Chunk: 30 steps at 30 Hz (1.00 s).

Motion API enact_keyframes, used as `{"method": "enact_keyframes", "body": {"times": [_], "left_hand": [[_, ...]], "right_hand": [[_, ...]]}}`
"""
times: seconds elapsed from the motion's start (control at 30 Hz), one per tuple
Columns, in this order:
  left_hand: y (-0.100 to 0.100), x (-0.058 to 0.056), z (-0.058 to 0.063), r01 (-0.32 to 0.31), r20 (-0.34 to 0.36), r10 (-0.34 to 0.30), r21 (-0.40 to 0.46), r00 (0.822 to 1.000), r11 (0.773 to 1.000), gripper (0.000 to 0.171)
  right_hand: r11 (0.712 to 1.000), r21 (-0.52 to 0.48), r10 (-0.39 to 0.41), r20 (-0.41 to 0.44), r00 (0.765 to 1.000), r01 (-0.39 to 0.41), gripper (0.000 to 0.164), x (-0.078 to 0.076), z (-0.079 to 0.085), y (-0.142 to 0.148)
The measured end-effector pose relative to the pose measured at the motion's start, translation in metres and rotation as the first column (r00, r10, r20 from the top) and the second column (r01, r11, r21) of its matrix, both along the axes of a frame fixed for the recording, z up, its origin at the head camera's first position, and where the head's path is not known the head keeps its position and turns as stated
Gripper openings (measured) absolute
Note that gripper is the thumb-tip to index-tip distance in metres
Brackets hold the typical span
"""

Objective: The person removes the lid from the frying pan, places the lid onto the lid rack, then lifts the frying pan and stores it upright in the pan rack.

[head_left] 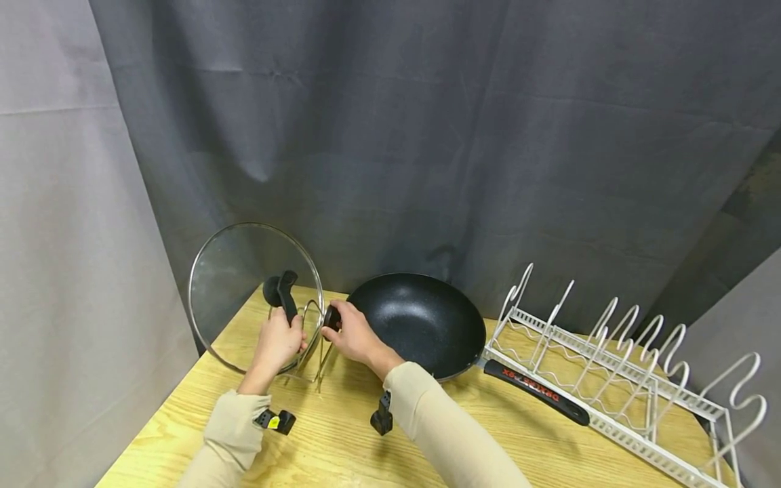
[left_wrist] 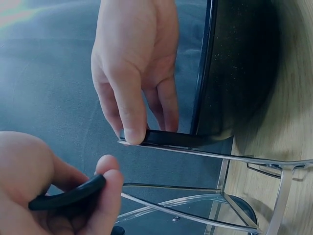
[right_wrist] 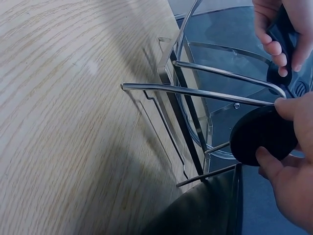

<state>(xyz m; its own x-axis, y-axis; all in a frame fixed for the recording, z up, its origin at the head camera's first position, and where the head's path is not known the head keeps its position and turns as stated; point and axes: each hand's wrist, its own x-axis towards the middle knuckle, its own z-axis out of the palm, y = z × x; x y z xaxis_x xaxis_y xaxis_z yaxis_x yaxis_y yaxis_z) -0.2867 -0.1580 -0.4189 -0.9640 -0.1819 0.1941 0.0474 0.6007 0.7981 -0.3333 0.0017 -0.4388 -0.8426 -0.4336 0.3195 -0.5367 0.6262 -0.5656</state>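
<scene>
A large clear glass lid (head_left: 226,298) with a metal rim stands tilted upright at the left of the table. My left hand (head_left: 279,342) grips the black handle (head_left: 287,296) in front of its glass. Beside the lid is a small metal wire stand (right_wrist: 195,90), partly hidden by my hands in the head view. My right hand (head_left: 358,333) pinches a round black disc (right_wrist: 261,137) at the top of this stand, thumb on one face and fingers round the edge. In the left wrist view the disc (left_wrist: 171,138) shows edge-on against the metal wire.
A black wok (head_left: 421,325) sits just right of my right hand, its long black handle (head_left: 537,391) pointing right. Farther right, a white wire rack (head_left: 610,427) with several upright loops stands on the wooden table (head_left: 342,440). Grey curtains (head_left: 390,135) hang close behind.
</scene>
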Motion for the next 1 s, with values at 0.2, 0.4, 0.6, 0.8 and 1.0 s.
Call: {"method": "enact_keyframes", "body": {"times": [0.2, 0.4, 0.6, 0.8, 1.0], "left_hand": [[-0.003, -0.001, -0.001, 0.012, -0.002, -0.012, 0.006, 1.0, 1.0, 0.019], [-0.005, -0.001, 0.002, 0.024, 0.015, -0.026, 0.072, 1.0, 0.997, 0.02], [-0.006, 0.001, 0.007, 0.031, 0.028, -0.032, 0.043, 0.999, 0.999, 0.021], [-0.008, 0.002, 0.01, 0.025, 0.017, -0.025, -0.008, 1.0, 1.0, 0.022], [-0.011, 0.003, 0.01, 0.018, -0.023, -0.021, -0.091, 1.0, 0.996, 0.019]], "right_hand": [[1.0, 0.009, 0.002, -0.028, 1.0, -0.001, 0.049, -0.001, -0.001, -0.001], [0.998, 0.067, -0.018, -0.037, 0.999, 0.021, 0.05, -0.001, 0.002, -0.002], [0.993, 0.105, -0.048, -0.005, 0.999, 0.048, 0.055, -0.001, 0.007, -0.003], [0.993, 0.106, -0.049, 0.011, 0.999, 0.047, 0.056, 0.001, 0.009, -0.002], [0.992, 0.107, -0.068, 0.001, 0.998, 0.068, 0.055, 0.004, 0.009, -0.003]]}}
